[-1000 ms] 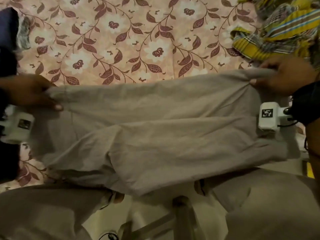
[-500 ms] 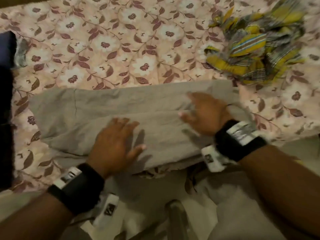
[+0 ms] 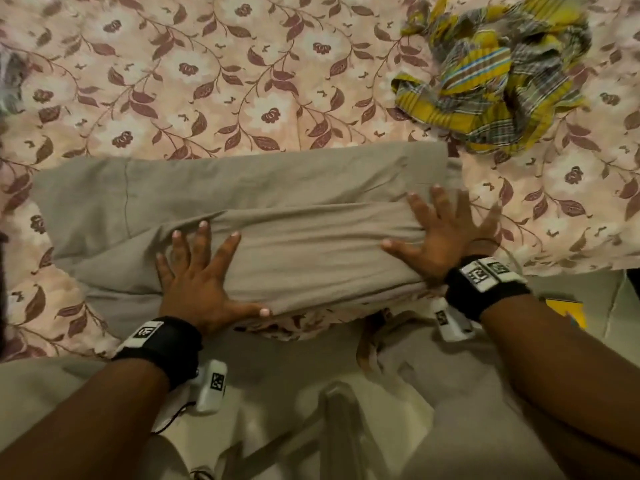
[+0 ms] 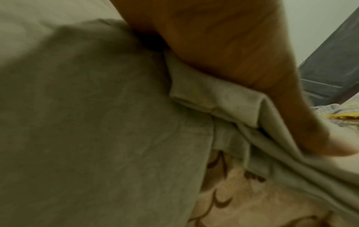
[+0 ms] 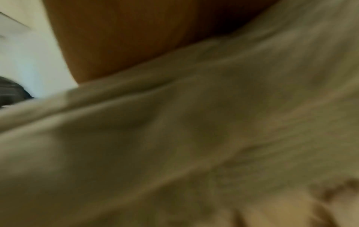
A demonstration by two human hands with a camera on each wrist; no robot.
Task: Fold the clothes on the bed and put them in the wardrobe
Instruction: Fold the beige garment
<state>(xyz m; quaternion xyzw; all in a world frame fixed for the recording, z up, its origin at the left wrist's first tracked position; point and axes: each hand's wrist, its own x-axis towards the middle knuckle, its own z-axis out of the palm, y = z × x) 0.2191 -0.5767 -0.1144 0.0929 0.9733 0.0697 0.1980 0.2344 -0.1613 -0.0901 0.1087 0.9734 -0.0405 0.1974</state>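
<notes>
A grey-beige garment [image 3: 263,199] lies folded lengthwise along the near edge of the bed. My left hand [image 3: 202,271] presses flat on its left-middle part with the fingers spread. At the garment's right end my right hand [image 3: 440,230] lies flat too, fingers splayed. In the left wrist view the palm [image 4: 223,46] rests on layered folds of the same cloth [image 4: 97,122]. The right wrist view is blurred and shows the palm [image 5: 126,38] on the cloth [image 5: 194,138].
A crumpled yellow checked garment [image 3: 495,77] lies at the far right of the floral bedsheet [image 3: 207,81]. A dark object [image 3: 7,81] is at the left edge. My grey-clad knees [image 3: 450,393] and the floor are below the bed's edge.
A second ago both hands held the garment up by its corners. They laid it on the bed, let go, and now press flat on it, sliding apart across the fold.
</notes>
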